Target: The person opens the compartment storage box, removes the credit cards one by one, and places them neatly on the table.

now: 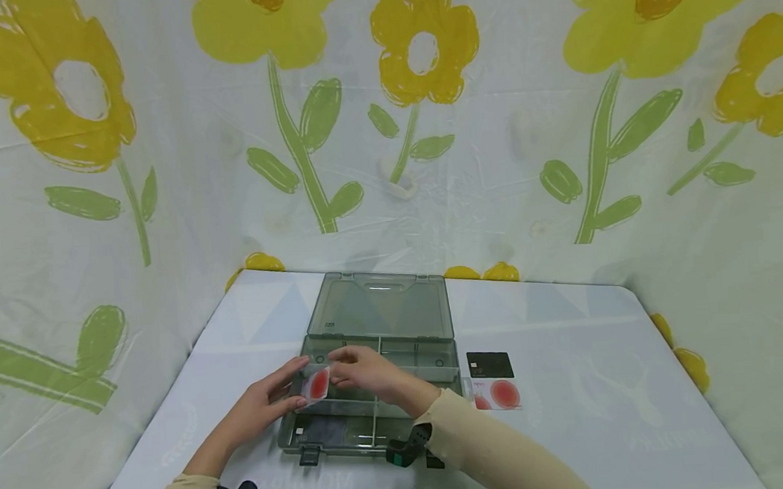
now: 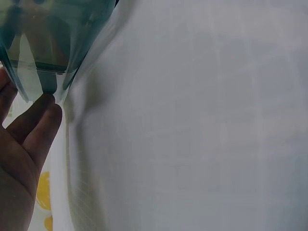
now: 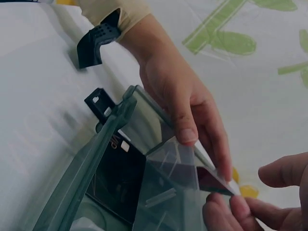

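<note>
My right hand pinches the edge of a white card with a red circle, held tilted over the left side of a grey translucent divided box. In the right wrist view, its fingertips grip a corner of this card. My left hand is at the box's left wall, fingers straight, thumb close by the card. In the left wrist view, its fingertips touch the box's outside. A black VIP card lies in the front left compartment.
The box's lid is folded back flat behind it. Right of the box lie another black card and a white card with red circles. Black latches stick out at the box's front. A flowered cloth hangs around the table.
</note>
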`<state>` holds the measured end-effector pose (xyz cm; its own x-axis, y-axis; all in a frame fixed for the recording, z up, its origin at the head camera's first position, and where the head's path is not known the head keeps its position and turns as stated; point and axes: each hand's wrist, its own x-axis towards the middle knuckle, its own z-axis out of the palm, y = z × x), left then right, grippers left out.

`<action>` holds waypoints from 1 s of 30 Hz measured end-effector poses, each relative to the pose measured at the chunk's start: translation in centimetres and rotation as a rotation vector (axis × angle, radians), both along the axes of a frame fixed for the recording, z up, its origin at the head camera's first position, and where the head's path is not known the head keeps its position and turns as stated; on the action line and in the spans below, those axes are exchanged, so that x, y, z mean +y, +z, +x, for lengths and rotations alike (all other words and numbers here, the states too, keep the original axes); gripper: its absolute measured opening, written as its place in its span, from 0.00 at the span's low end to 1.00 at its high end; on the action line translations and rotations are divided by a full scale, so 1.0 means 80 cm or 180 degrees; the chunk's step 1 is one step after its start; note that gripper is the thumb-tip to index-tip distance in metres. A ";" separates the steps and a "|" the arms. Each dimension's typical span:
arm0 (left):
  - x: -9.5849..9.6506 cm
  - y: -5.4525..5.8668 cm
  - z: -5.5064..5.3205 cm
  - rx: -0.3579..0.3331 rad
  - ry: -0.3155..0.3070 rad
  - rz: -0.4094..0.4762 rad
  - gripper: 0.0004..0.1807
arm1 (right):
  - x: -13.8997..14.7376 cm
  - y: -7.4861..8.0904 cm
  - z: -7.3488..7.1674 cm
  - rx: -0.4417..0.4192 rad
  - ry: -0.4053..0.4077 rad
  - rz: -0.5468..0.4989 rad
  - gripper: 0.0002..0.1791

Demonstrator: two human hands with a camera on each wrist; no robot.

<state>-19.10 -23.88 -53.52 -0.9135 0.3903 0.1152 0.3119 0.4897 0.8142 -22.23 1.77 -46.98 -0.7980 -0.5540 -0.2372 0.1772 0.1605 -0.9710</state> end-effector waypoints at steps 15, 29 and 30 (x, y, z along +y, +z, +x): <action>0.004 0.005 0.002 0.0092 -0.0034 -0.0002 0.40 | -0.010 -0.014 0.004 0.0230 -0.0074 0.0071 0.20; 0.001 0.004 0.002 -0.0014 -0.0020 0.0009 0.40 | -0.025 -0.029 0.007 0.0504 -0.0044 0.0290 0.23; 0.001 0.004 0.002 -0.0016 -0.0023 0.0008 0.40 | -0.025 -0.030 0.007 0.0511 -0.0035 0.0313 0.23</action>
